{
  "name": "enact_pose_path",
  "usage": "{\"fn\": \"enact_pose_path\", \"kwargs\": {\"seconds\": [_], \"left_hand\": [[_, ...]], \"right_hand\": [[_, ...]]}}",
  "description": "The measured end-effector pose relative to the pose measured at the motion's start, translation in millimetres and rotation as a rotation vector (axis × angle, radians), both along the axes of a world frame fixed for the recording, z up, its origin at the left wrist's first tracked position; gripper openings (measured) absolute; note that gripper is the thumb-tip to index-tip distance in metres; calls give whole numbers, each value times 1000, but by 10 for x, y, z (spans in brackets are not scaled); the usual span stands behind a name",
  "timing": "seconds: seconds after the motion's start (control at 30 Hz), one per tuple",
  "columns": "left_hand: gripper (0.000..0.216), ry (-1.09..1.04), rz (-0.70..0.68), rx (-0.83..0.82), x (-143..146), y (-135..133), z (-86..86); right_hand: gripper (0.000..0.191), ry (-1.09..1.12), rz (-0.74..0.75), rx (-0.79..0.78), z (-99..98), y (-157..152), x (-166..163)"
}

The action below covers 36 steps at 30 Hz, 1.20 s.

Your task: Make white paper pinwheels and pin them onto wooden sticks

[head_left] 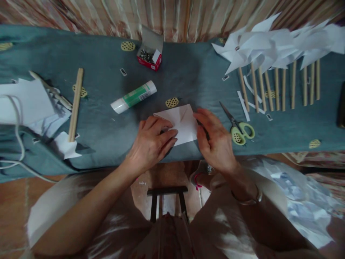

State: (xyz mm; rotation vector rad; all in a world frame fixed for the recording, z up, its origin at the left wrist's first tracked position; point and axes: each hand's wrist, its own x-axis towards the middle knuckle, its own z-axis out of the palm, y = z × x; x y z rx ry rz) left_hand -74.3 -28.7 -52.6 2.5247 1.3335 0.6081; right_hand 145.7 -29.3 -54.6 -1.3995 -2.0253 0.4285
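Note:
A white folded sheet of paper (184, 126) lies near the front edge of the cloth-covered table, with diagonal crease lines on its upper part. My left hand (155, 142) rests over its left side, fingers bent and pressed on the paper. At the right edge my right hand (215, 138) has its thumb and fingers closed against the paper; the exact fingertip contact is partly hidden. A green and white glue stick (134, 97) lies beyond my left hand. Scissors with pale green handles (239, 131) lie just right of my right hand.
White paper pinwheels (258, 46) on wooden sticks (284, 90) lie at the back right, near paper strips (244, 106). A red box of metal pins (150, 57) stands open at the back. Left are loose sticks (76, 104), paper sheets (24, 102) and a white cable (18, 133).

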Motion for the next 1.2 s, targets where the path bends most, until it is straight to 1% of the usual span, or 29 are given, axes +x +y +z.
{"fn": "enact_pose_path", "kwargs": {"seconds": [0.2, 0.37, 0.43, 0.5, 0.57, 0.63, 0.7, 0.8, 0.9, 0.97, 1.1, 1.2], "left_hand": [[22, -38, -18, 69, -1, -23, -30], [21, -95, 7, 20, -12, -24, -6], [26, -100, 38, -10, -12, -31, 12], [38, -90, 59, -34, -7, -47, 21], [50, -73, 47, -39, 2, -67, 16], [55, -59, 18, -15, 12, -82, 1], [52, -54, -11, 26, 22, -87, -13], [38, -40, -54, 72, 37, -84, -12], [23, 8, -95, 81, 59, -85, 22], [17, 45, -118, 73, 78, -91, 53], [14, 70, -157, 112, 112, -106, 90], [15, 80, -176, 180, 110, -110, 88]], "right_hand": [[35, -15, -2, 6, 23, -36, 13], [33, -24, -1, -14, 48, -48, 33], [32, -9, -7, -14, 48, -45, 41], [32, 9, -8, -18, 46, -44, 44], [32, 26, -8, -30, 44, -46, 41], [31, 42, -14, -45, 47, -53, 33], [29, 65, -24, -65, 53, -62, 23], [26, 105, -37, -106, 61, -71, 13], [23, 118, -35, -130, 57, -73, 13], [21, 111, -19, -124, 49, -72, 20], [24, 70, 44, -82, 43, -60, 58], [31, 62, 108, -119, 64, -39, 115]]}}
